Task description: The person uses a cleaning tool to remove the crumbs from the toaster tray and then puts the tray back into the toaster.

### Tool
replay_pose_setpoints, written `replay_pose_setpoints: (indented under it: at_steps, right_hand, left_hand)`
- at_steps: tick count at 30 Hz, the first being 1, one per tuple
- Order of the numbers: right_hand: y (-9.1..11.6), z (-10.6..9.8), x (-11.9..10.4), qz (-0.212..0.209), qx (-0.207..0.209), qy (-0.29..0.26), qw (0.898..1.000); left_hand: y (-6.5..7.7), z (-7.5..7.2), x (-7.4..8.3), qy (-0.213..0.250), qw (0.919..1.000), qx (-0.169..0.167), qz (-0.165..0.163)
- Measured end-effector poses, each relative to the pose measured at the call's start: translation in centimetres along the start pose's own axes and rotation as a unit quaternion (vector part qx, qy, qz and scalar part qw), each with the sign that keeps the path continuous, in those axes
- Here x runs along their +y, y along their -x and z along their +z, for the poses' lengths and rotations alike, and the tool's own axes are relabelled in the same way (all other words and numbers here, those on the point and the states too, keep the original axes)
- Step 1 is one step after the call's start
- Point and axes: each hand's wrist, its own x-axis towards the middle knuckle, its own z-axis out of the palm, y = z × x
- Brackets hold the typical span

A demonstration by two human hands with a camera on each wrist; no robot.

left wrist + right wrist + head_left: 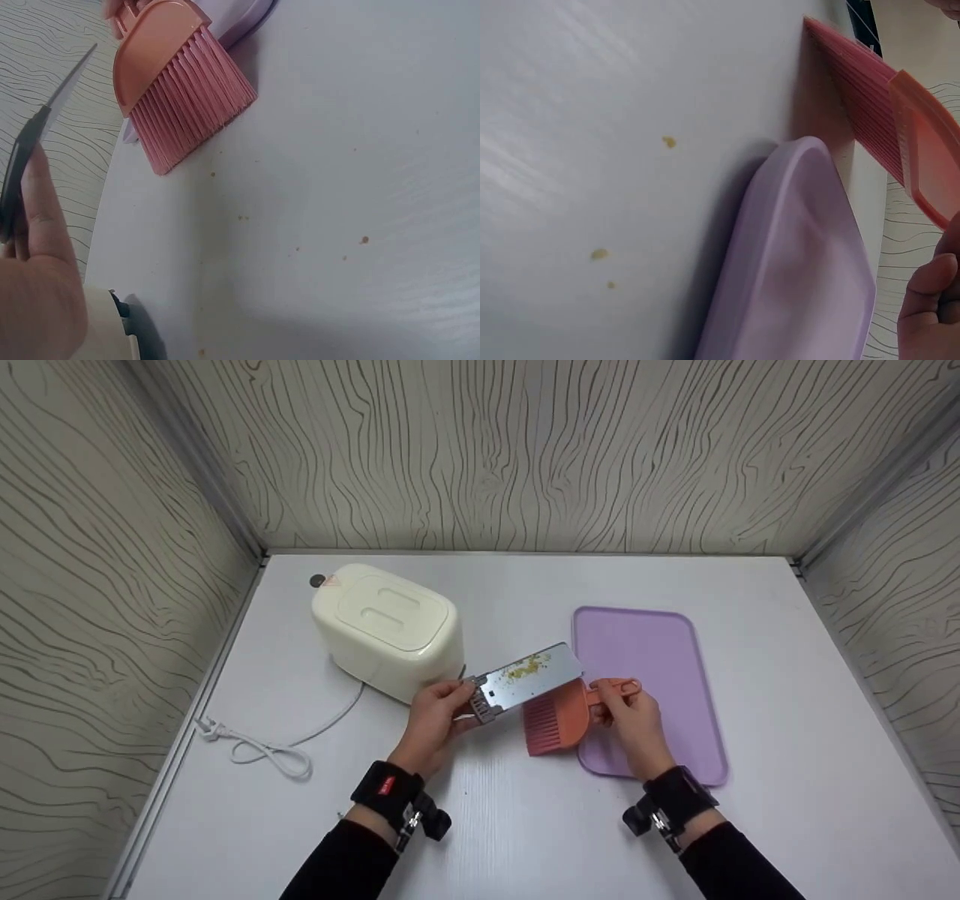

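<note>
My left hand [435, 724] grips the grey slotted end of a flat metal crumb tray [551, 679], thumb on top. Yellow-brown crumbs [527, 667] lie scattered on the tray's surface. In the left wrist view the crumb tray [64, 90] appears edge-on, raised above the table. My right hand [634, 724] pinches the handle of an orange brush [574, 712] with pink bristles, which point left and lie just below the crumb tray. The right wrist view shows the brush [930, 150] beside the purple tray's corner, with part of the right hand [934, 300].
A cream toaster [386, 634] stands at the left, its white cord [277, 750] coiled on the table. A purple tray [637, 637] lies under and behind my right hand. Loose crumbs [364, 240] dot the white tabletop. A small dark round object [317, 580] sits behind the toaster.
</note>
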Motion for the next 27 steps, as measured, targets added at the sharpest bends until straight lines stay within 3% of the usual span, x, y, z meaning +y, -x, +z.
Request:
replay_pose_setpoints:
  at_steps: [8,17,27]
  right_hand:
    - [-0.1,-1.7,-0.4,-0.017,0.017,-0.072,0.997]
    - [-1.0,-6.1,-0.3,-0.015,0.058,-0.168,0.984]
    - [-1.7,-11.4,0.7,0.012,0.177,-0.228,0.957]
  left_hand:
    - [-0.1,-0.1,0.0,0.003,1.0,0.003,-0.001]
    - [0.0,-0.1,-0.1,-0.003,1.0,0.002,-0.004]
    - [-0.1,-0.1,-0.2,-0.005,1.0,-0.003,-0.003]
